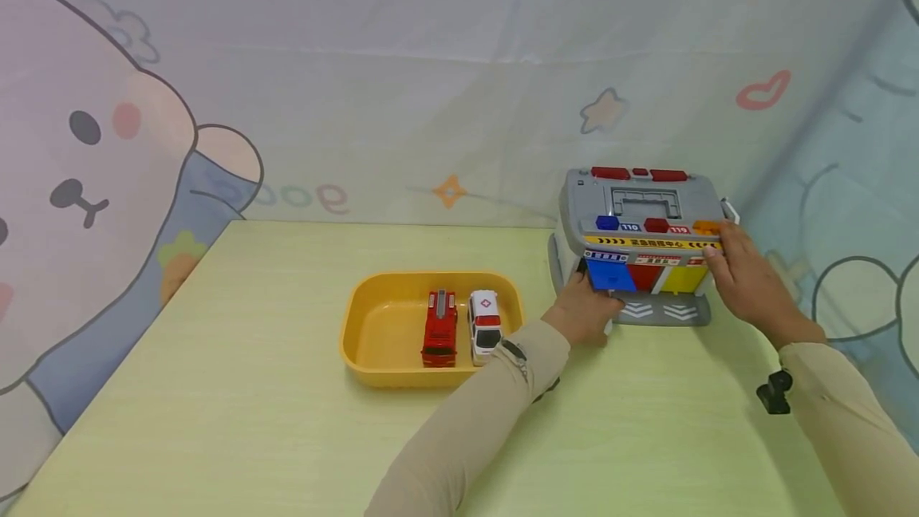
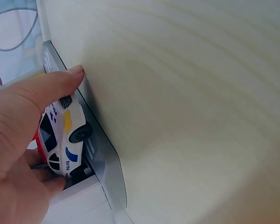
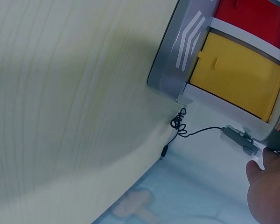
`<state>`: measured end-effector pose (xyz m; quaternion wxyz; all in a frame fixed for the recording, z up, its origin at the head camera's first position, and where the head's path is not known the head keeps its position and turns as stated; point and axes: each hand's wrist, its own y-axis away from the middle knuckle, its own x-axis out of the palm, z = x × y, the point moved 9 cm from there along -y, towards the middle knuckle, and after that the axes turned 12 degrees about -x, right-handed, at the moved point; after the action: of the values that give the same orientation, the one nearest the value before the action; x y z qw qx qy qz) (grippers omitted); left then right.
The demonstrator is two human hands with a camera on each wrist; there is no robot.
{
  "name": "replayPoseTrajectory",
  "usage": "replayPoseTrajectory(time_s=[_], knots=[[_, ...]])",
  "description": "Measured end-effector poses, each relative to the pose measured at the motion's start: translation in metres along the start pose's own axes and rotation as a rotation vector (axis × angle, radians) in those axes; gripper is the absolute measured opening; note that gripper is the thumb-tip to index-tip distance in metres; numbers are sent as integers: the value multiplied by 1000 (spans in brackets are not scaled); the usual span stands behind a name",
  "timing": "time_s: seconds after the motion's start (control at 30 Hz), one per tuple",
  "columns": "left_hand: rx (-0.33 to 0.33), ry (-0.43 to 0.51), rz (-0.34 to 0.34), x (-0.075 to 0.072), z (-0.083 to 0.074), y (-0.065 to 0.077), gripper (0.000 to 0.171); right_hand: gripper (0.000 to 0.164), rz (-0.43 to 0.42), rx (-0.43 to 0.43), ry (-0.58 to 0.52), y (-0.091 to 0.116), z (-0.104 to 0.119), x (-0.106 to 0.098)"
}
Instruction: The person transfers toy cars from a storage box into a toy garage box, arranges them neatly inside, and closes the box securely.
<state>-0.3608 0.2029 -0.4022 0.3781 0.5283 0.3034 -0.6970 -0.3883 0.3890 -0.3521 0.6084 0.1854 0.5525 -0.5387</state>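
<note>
A grey toy garage (image 1: pixel 642 214) stands at the back right, with a blue door (image 1: pixel 610 274) swung up and red and yellow doors (image 1: pixel 683 279) down. At the blue doorway, my left hand (image 1: pixel 583 311) holds a white toy police car (image 2: pixel 67 135), thumb on one end and fingers beneath its side. The car is largely hidden by this hand in the head view. My right hand (image 1: pixel 754 290) rests at the garage's upper right corner, its fingertips by the orange button (image 1: pixel 707 226) and the thumb on the front edge.
Left of the garage, a yellow tray (image 1: pixel 369 377) holds a red toy fire truck (image 1: pixel 439 333) and a white toy ambulance (image 1: pixel 485 321). A thin black cable (image 3: pixel 177 122) and a small grey switch box (image 3: pixel 240 139) hang by the garage's right side. A printed cloth (image 1: pixel 402 102) backs the table.
</note>
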Motion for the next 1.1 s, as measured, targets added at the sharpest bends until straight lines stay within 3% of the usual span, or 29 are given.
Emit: replayPoseTrajectory(time_s=[0.23, 0.67, 1.1], knots=[[11, 26, 29, -1, 1, -1, 45, 64, -16, 5, -4, -2, 1, -2], [4, -34, -3, -3, 0, -1, 39, 63, -35, -13, -20, -1, 0, -4], [-12, -1, 21, 2, 1, -1, 32, 62, -41, -22, -33, -1, 1, -3]])
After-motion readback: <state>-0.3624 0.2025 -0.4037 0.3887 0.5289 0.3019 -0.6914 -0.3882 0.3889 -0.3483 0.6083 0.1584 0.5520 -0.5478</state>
